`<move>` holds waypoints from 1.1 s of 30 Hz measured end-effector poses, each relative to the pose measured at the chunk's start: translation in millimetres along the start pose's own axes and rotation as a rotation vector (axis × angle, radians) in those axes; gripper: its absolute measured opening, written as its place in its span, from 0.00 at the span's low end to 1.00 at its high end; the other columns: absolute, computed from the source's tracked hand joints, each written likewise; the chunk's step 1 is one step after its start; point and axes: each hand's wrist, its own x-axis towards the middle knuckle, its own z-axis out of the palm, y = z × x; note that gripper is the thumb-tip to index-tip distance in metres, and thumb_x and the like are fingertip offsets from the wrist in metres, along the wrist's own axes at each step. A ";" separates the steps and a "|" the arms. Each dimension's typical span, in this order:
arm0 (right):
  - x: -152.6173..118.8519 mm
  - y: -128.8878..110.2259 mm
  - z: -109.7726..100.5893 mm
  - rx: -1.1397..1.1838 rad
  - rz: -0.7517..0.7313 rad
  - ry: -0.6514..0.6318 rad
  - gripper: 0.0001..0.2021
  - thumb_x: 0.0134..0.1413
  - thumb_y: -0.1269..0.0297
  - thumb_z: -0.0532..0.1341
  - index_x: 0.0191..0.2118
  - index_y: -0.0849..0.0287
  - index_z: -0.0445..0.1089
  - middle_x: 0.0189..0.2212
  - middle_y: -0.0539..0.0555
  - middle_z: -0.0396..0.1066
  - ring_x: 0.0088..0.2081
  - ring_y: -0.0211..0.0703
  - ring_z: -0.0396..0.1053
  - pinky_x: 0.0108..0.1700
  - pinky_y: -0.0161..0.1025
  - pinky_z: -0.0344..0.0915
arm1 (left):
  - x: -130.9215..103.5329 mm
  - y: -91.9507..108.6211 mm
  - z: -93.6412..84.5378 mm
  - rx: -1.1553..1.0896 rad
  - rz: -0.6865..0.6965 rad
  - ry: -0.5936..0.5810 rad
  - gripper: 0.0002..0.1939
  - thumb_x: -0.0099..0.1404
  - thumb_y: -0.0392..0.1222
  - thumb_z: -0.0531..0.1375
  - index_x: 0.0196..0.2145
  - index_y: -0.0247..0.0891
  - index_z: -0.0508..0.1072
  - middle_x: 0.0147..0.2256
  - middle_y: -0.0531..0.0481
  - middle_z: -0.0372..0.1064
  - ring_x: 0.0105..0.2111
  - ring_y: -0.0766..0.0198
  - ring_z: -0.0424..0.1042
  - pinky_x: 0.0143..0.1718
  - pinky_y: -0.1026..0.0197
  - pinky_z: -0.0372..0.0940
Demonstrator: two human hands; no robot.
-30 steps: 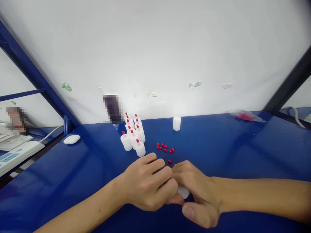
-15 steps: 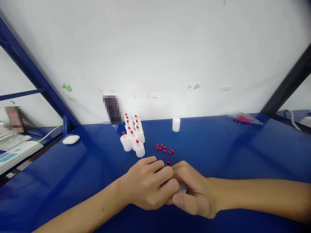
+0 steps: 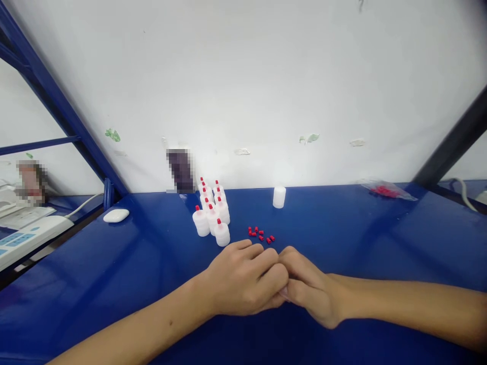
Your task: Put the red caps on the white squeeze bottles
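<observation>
My left hand (image 3: 249, 278) is closed, with its knuckles up, and presses against my right hand (image 3: 310, 286) above the front of the table. My right hand is closed too, its thumb bent in toward the left fingers. Whatever lies between them is hidden by the fingers. Just beyond my left hand stands a cluster of small white squeeze bottles (image 3: 222, 234) with red-capped nozzle tips. Several loose red caps (image 3: 261, 232) lie on the tabletop past the knuckles.
The blue table (image 3: 152, 274) meets a white wall. A plain white bottle or tub (image 3: 279, 197) stands near the wall, and a clear bag of red pieces (image 3: 386, 190) lies at back right. A white mouse-like object (image 3: 116, 216) and a power strip (image 3: 36, 238) are at left.
My hands have drawn closer, and the right hand has turned, so the whitish patch seen in it is now hidden. The nearest loose red cap no longer shows. The view has shifted slightly.
</observation>
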 end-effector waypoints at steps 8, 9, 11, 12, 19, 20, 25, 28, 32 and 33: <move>2.3 3.2 2.4 0.119 0.137 0.060 0.20 0.66 0.49 0.52 0.39 0.63 0.68 0.20 0.47 0.60 0.21 0.36 0.56 0.25 0.34 0.55 | -18.7 -46.0 -21.7 -0.160 -0.293 0.249 0.11 0.70 0.36 0.50 0.29 0.38 0.60 0.28 0.51 0.57 0.26 0.65 0.58 0.27 0.61 0.56; 1.8 4.1 3.5 0.107 0.160 0.056 0.20 0.68 0.50 0.51 0.38 0.64 0.69 0.18 0.46 0.60 0.20 0.36 0.57 0.25 0.34 0.55 | -25.8 -58.8 -26.7 -0.131 -0.360 0.290 0.11 0.70 0.35 0.49 0.28 0.38 0.60 0.28 0.51 0.56 0.27 0.65 0.58 0.28 0.60 0.57; 1.0 5.5 6.0 0.076 0.181 0.042 0.23 0.70 0.52 0.48 0.34 0.64 0.71 0.16 0.47 0.59 0.19 0.35 0.57 0.24 0.34 0.56 | -40.9 -81.9 -34.9 -0.024 -0.401 0.248 0.11 0.69 0.35 0.51 0.27 0.38 0.60 0.29 0.51 0.55 0.28 0.64 0.57 0.29 0.59 0.56; 0.8 6.2 7.1 0.059 0.181 0.042 0.25 0.70 0.53 0.47 0.31 0.64 0.71 0.16 0.47 0.59 0.19 0.35 0.58 0.24 0.33 0.56 | -47.6 -90.6 -37.3 0.008 -0.396 0.196 0.11 0.69 0.35 0.52 0.27 0.38 0.61 0.29 0.51 0.55 0.28 0.64 0.58 0.29 0.59 0.57; 5.2 17.3 -13.9 -0.120 0.139 0.279 0.16 0.53 0.61 0.66 0.21 0.60 0.64 0.15 0.46 0.61 0.17 0.32 0.53 0.20 0.33 0.49 | -58.2 -97.0 -31.0 0.208 -0.299 -0.083 0.09 0.67 0.38 0.54 0.28 0.37 0.66 0.31 0.46 0.61 0.30 0.60 0.58 0.32 0.56 0.60; 6.5 21.3 -22.2 -0.103 0.128 0.337 0.14 0.53 0.60 0.66 0.22 0.60 0.66 0.16 0.47 0.63 0.18 0.34 0.55 0.21 0.33 0.50 | -57.0 -95.7 -30.3 0.238 -0.287 -0.097 0.09 0.67 0.39 0.55 0.27 0.37 0.66 0.31 0.46 0.62 0.30 0.60 0.58 0.32 0.56 0.59; 14.2 46.5 -60.3 0.124 0.103 0.502 0.12 0.55 0.61 0.58 0.24 0.61 0.70 0.15 0.50 0.62 0.19 0.39 0.61 0.24 0.37 0.56 | -53.9 -95.6 -32.8 0.322 -0.285 -0.125 0.10 0.66 0.39 0.55 0.27 0.37 0.69 0.33 0.44 0.64 0.31 0.59 0.58 0.33 0.55 0.58; 17.0 55.7 -67.2 0.135 0.186 0.528 0.13 0.54 0.61 0.59 0.22 0.61 0.69 0.14 0.50 0.62 0.19 0.39 0.61 0.23 0.37 0.57 | -53.3 -96.1 -33.6 0.312 -0.295 -0.149 0.11 0.65 0.39 0.55 0.26 0.37 0.69 0.33 0.44 0.63 0.32 0.58 0.58 0.33 0.54 0.58; 18.0 56.0 -64.2 0.138 0.284 0.498 0.13 0.51 0.61 0.60 0.20 0.61 0.67 0.14 0.49 0.61 0.18 0.37 0.60 0.21 0.35 0.57 | -52.8 -94.7 -32.6 0.265 -0.301 -0.177 0.12 0.67 0.38 0.54 0.25 0.36 0.69 0.33 0.43 0.64 0.32 0.58 0.58 0.34 0.54 0.57; 18.1 55.1 -63.4 0.133 0.290 0.488 0.13 0.51 0.61 0.60 0.20 0.61 0.67 0.14 0.49 0.61 0.18 0.37 0.60 0.21 0.34 0.57 | -52.8 -94.3 -32.3 0.256 -0.300 -0.183 0.13 0.67 0.38 0.54 0.25 0.36 0.69 0.33 0.43 0.64 0.32 0.58 0.58 0.34 0.54 0.57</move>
